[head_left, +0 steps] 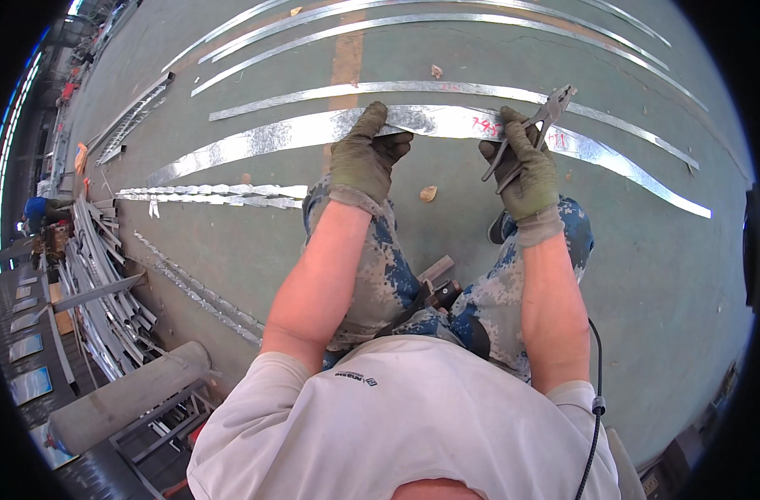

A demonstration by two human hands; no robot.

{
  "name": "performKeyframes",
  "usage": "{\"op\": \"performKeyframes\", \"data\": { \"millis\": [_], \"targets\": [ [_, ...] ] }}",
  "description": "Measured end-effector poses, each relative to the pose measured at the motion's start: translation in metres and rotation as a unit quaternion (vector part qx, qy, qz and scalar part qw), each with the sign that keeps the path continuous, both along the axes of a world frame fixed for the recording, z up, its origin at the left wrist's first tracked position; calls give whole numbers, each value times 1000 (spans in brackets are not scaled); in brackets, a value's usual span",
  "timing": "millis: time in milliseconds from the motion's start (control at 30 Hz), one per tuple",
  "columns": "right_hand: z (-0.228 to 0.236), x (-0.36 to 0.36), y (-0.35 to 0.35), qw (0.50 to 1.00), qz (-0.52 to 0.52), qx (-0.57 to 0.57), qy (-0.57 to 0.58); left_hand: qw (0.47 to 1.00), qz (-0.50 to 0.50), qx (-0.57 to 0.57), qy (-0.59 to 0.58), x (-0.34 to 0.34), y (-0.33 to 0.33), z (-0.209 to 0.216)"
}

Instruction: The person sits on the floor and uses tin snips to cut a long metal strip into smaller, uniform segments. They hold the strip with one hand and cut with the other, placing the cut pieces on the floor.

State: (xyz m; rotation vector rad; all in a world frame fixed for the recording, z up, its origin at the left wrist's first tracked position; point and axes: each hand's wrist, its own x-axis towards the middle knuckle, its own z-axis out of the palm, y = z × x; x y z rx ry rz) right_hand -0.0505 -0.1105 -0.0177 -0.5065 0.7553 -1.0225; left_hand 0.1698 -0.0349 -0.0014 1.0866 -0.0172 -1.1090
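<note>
My left hand, in a green work glove, grips the near edge of a long shiny sheet-metal strip lying on the green floor. My right hand, gloved too, rests on the same strip further right and holds metal snips with the jaws pointing up and away. Red marks are written on the strip just left of my right hand. I am crouched over the strip, my knees in blue camouflage trousers under both forearms.
More curved metal strips lie beyond on the floor, and crimped strips to the left. A heap of metal profiles and a grey pipe on a stand sit at lower left. A person in blue works at far left.
</note>
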Motion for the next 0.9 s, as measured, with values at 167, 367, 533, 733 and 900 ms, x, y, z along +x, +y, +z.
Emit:
{"op": "performKeyframes", "data": {
  "millis": [167,367,533,733,900],
  "targets": [
    [-1,-2,-1,1000,1,-1,-15,998,-43,-28,-26,6,3,-5],
    [-3,-1,-3,999,-1,27,-30,996,-34,-70,-31,2,5,5],
    [-2,-6,-5,998,-16,22,-49,992,-62,-90,-59,1,5,1],
    [0,-7,-6,997,-33,53,-48,981,-94,-152,-69,3,9,-4],
    [-1,-7,-7,997,-40,48,-54,984,-63,-158,-57,2,6,1]
  ]
}}
